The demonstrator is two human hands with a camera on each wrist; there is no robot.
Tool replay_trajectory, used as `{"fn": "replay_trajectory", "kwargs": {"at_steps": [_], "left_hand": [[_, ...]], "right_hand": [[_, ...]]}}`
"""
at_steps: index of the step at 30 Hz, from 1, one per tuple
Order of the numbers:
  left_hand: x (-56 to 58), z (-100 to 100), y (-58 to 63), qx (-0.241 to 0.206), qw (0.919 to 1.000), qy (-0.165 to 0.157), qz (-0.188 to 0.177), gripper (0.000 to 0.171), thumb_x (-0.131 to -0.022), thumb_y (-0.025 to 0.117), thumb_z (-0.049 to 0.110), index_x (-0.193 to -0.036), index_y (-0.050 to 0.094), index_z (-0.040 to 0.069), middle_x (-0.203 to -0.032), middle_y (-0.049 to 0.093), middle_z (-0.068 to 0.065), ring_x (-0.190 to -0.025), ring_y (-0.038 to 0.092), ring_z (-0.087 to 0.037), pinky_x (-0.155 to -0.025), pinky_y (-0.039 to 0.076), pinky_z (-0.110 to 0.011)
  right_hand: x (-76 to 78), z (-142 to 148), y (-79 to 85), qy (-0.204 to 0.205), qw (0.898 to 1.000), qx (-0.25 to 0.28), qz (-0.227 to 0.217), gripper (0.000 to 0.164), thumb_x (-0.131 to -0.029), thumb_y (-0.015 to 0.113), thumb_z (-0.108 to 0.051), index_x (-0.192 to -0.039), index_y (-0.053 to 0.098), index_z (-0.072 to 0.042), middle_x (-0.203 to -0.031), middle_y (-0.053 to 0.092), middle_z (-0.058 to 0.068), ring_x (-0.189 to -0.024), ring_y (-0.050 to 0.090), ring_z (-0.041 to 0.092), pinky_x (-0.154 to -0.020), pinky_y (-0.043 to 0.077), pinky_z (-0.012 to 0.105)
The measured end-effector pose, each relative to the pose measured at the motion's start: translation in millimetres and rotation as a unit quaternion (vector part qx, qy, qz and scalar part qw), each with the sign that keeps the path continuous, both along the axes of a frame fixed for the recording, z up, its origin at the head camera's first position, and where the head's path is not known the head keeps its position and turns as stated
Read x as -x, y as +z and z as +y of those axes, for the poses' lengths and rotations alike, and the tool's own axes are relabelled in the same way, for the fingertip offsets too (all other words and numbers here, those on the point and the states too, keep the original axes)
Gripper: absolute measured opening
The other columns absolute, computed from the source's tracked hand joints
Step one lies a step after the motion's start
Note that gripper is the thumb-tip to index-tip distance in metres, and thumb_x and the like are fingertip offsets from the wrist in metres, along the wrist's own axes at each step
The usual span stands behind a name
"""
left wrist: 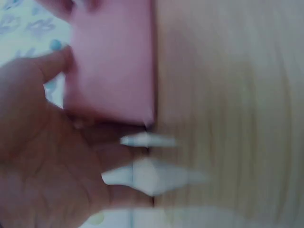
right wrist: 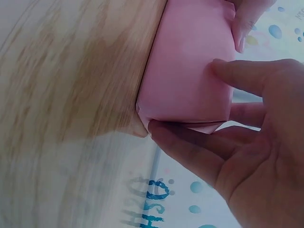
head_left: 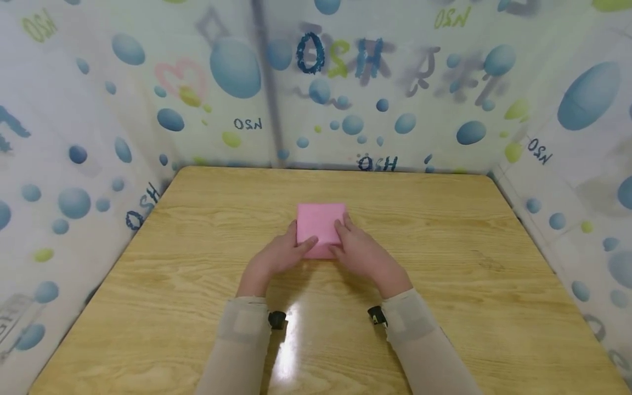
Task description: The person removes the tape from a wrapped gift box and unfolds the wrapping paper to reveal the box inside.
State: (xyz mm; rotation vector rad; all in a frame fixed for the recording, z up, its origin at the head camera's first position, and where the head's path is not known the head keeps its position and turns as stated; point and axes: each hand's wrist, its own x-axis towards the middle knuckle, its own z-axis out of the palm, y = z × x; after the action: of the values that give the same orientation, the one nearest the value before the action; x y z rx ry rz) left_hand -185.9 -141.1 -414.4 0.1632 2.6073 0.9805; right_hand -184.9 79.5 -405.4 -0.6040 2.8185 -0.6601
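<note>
A box wrapped in plain pink paper [head_left: 320,222] sits on the wooden table, between both hands. My left hand [head_left: 275,255] holds its left side, with the thumb over the near top edge. In the left wrist view, the other fingers of the left hand [left wrist: 52,161] spread past the end of the box [left wrist: 111,71]. From the opposite side, my right hand [head_left: 366,252] grips the right end. The right wrist view shows the thumb of the right hand [right wrist: 256,156] against the pink paper and the fingers at the folded end of the box [right wrist: 187,66].
The wooden table [head_left: 444,236] extends around the box on all sides. White sheeting with blue bubbles and printed letters [head_left: 352,123] rises behind it and along both sides. Dark wrist devices [head_left: 277,320] sit at the cuffs. Light reflects off the table's near part.
</note>
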Motion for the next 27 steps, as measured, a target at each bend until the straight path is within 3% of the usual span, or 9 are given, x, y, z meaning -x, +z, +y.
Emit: {"fn": "replay_trajectory", "kwargs": {"at_steps": [5,10,15,20,27], "left_hand": [[0.0,6.0,0.1,-0.034,0.9990,0.025,0.011,0.083,-0.110,0.049,0.053,-0.168,0.019,0.002,-0.162,0.047,-0.029,-0.150,0.047,-0.046,-0.124,0.039,-0.061],[-1.9,13.0,5.4,-0.056,0.9965,0.060,0.014,0.074,-0.111,0.048,0.052,-0.165,0.031,0.004,-0.159,0.052,-0.025,-0.148,0.050,-0.043,-0.121,0.042,-0.060],[-6.0,19.2,17.0,-0.109,0.9904,0.084,0.008,0.074,-0.111,0.049,0.048,-0.169,0.027,0.007,-0.169,0.040,-0.022,-0.157,0.038,-0.041,-0.127,0.035,-0.060],[-7.7,24.2,26.8,-0.157,0.9830,0.085,0.043,0.063,-0.113,0.048,0.035,-0.166,0.032,0.004,-0.170,0.035,-0.024,-0.161,0.030,-0.039,-0.131,0.027,-0.059],[-11.5,32.1,34.3,-0.218,0.9682,0.112,0.049,0.052,-0.111,0.055,0.020,-0.161,0.046,0.009,-0.167,0.043,-0.021,-0.145,0.055,-0.041,-0.115,0.052,-0.055]], "right_hand": [[2.9,0.3,-1.7,0.007,1.000,0.008,0.017,0.070,-0.109,0.062,-0.031,-0.163,0.034,0.004,-0.172,0.017,0.032,-0.156,0.036,0.045,-0.124,0.038,0.052],[2.9,3.3,0.0,0.003,1.000,0.022,0.006,0.072,-0.109,0.061,-0.034,-0.163,0.032,0.005,-0.173,0.016,0.031,-0.159,0.031,0.044,-0.127,0.035,0.053],[0.8,5.1,6.2,-0.013,0.999,0.029,-0.037,0.078,-0.111,0.050,-0.051,-0.167,0.028,-0.002,-0.175,0.009,0.031,-0.160,0.027,0.046,-0.129,0.031,0.058],[-3.0,4.8,12.2,-0.023,0.998,0.018,-0.053,0.082,-0.109,0.043,-0.062,-0.171,0.022,-0.012,-0.175,0.007,0.031,-0.162,0.020,0.048,-0.129,0.028,0.062],[-6.3,4.9,18.4,-0.004,0.999,0.033,-0.014,0.080,-0.109,0.044,-0.061,-0.172,0.016,-0.020,-0.178,0.012,0.022,-0.164,0.018,0.044,-0.129,0.027,0.063]]}}
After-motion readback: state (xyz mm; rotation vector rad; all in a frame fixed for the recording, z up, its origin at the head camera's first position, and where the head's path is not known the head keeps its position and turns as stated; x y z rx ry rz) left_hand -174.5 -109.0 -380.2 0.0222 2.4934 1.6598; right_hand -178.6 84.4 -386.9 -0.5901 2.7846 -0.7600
